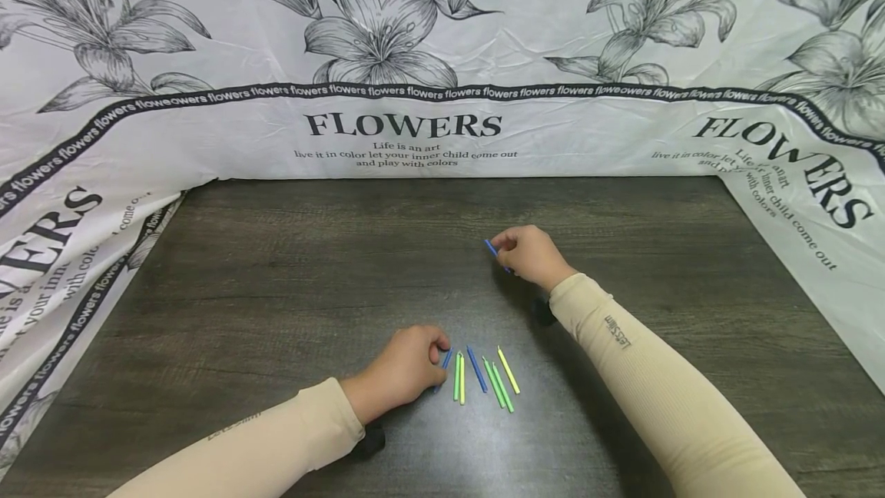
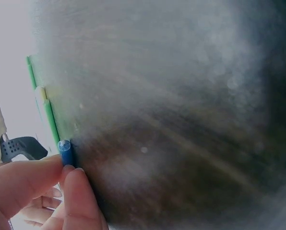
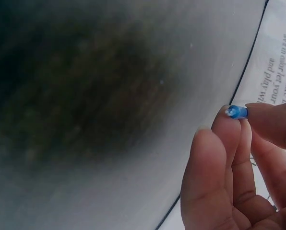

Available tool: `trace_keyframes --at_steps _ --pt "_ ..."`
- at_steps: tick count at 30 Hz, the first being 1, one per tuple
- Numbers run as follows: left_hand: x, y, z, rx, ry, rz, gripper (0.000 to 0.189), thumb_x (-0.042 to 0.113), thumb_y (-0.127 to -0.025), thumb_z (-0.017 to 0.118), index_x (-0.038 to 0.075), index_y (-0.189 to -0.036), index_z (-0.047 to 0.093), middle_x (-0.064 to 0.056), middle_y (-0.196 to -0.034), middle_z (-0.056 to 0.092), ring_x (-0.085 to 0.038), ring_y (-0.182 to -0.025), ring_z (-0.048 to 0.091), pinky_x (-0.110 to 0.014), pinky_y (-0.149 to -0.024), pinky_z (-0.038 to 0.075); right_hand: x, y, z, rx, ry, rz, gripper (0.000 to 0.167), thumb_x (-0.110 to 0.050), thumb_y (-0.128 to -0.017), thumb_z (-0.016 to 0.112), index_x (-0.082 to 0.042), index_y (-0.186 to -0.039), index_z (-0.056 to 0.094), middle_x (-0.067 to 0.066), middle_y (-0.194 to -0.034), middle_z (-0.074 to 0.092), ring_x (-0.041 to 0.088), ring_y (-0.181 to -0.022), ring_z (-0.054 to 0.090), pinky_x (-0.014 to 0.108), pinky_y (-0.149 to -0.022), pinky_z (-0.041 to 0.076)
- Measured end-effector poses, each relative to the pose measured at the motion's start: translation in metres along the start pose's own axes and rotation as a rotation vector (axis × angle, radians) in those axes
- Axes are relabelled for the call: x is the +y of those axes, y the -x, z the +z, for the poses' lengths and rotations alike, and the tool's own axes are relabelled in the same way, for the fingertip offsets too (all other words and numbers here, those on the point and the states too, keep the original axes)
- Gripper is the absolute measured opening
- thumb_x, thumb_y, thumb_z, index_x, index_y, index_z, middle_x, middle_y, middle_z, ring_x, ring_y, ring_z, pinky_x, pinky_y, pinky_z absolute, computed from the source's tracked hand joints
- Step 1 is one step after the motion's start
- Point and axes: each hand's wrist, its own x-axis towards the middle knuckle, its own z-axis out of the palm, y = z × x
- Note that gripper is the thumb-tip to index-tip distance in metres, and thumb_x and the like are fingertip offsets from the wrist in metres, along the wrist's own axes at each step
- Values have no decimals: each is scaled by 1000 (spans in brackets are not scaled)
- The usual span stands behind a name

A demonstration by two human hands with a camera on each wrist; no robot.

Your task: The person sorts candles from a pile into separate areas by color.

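Observation:
My right hand (image 1: 531, 253) pinches a thin blue candle (image 1: 491, 247) between thumb and fingers, over the middle of the table. In the right wrist view only one end of that blue candle (image 3: 238, 112) shows past the fingertips. Nearer the front edge, my left hand (image 1: 409, 363) pinches another blue candle (image 1: 447, 358), partly hidden by the fingers. Just right of it lie a green candle (image 1: 457, 376) and a yellow candle (image 1: 462, 381) side by side. A blue candle (image 1: 477, 369), two green candles (image 1: 502, 388) and a yellow candle (image 1: 508, 370) lie farther right.
The dark wood-grain table (image 1: 311, 252) runs back to a white cloth (image 1: 588, 137) printed with flowers and lettering, which also hangs along both sides. Pale sleeves cover both forearms, and a dark wrist device (image 1: 544, 311) shows below the right wrist.

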Motion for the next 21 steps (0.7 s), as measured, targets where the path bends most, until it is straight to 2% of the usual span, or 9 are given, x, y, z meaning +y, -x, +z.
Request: trace_keyframes --at_steps 9,21 --pt "-1 1 1 0 4 0 25 -5 -76 70 -1 -100 64 -1 -73 49 -13 -62 42 -25 -56 37 3 -13 -1 9 34 37 28 -4 -91 56 0 -117 65 16 -104 62 16 -70 60 27 -61 50" --pt "-1 2 1 8 15 5 26 -7 -75 70 -2 -100 64 -1 -72 48 -13 -61 42 -25 -56 37 0 -25 -2 10 86 66 31 -2 -89 57 1 -118 66 18 -109 64 17 -69 61 27 -61 52"
